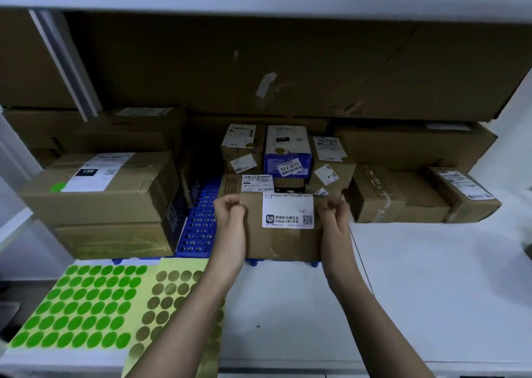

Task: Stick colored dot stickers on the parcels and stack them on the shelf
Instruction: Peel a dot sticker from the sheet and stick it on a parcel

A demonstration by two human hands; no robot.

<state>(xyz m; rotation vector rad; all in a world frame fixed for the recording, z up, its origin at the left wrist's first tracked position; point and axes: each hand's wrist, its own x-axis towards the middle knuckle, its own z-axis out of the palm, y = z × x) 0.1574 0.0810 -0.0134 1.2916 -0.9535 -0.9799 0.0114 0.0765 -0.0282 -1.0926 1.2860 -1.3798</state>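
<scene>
- Your left hand (230,215) grips the left edge of a brown cardboard parcel (283,239), fingers curled round its upper corner
- Your right hand (334,213) grips the parcel's right edge the same way, fingers curled tight round the upper corner
- The parcel sits between your hands with its broad face toward you, bearing a white shipping label (288,212) with a printed code; its lower edge is at the front of a blue perforated tray (198,225); you cannot tell whether it rests there
- On the white shelf surface (417,291) in front of you, to the left, lies a sheet of green dot stickers (83,305)
- Just beside it, partly under your left forearm, lies a sheet of gold dot stickers (169,300)
- Behind the parcel stand several small parcels, among them a blue and white box (288,150) with a gold dot
- To the left, a large carton (98,187) with a green dot (57,187) sits on another carton
- To the right, more brown boxes (403,199) rest on the shelf surface
</scene>
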